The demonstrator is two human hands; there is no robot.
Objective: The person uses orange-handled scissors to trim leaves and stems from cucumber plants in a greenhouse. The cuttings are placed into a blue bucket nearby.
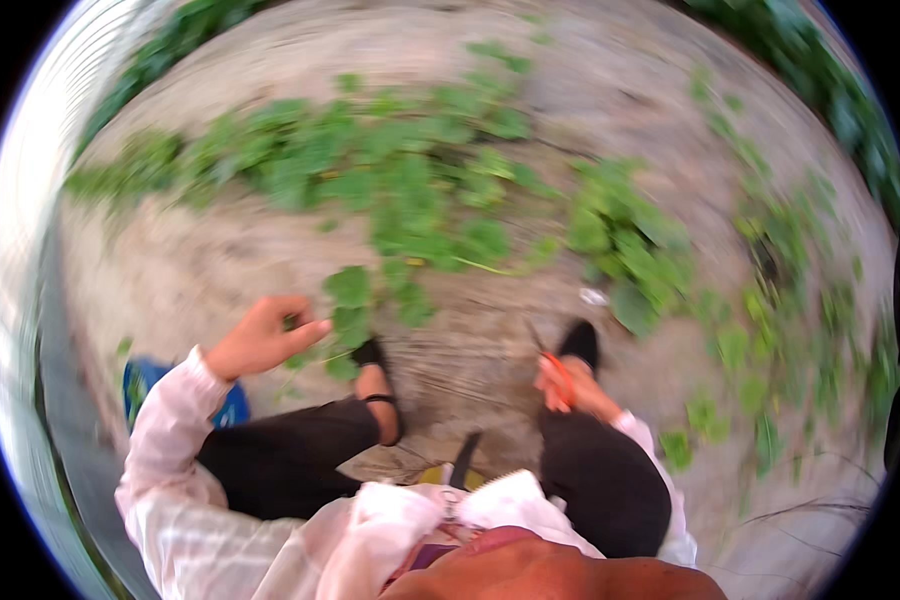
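My right hand [579,390] grips a pair of scissors by their orange handles [561,379], in front of my right knee. The dark blades point up and away, blurred against the soil. Over the ground on the other side, my left hand [262,341] is curled, thumb and fingers drawn close. A bit of green shows in the gap between them; whether it is held cannot be made out. Just beyond the left fingertips are broad green leaves [349,289] of a trailing vine. The larger leafy vine [405,172] sprawls across the soil ahead.
A blue container or bag [229,409] sits behind my left forearm. Another leafy clump [630,240] grows beyond my right shoe [579,341]. More vines [787,300] spread at right. A small white scrap [593,297] lies on the soil. Translucent sheeting [26,225] curves along the left.
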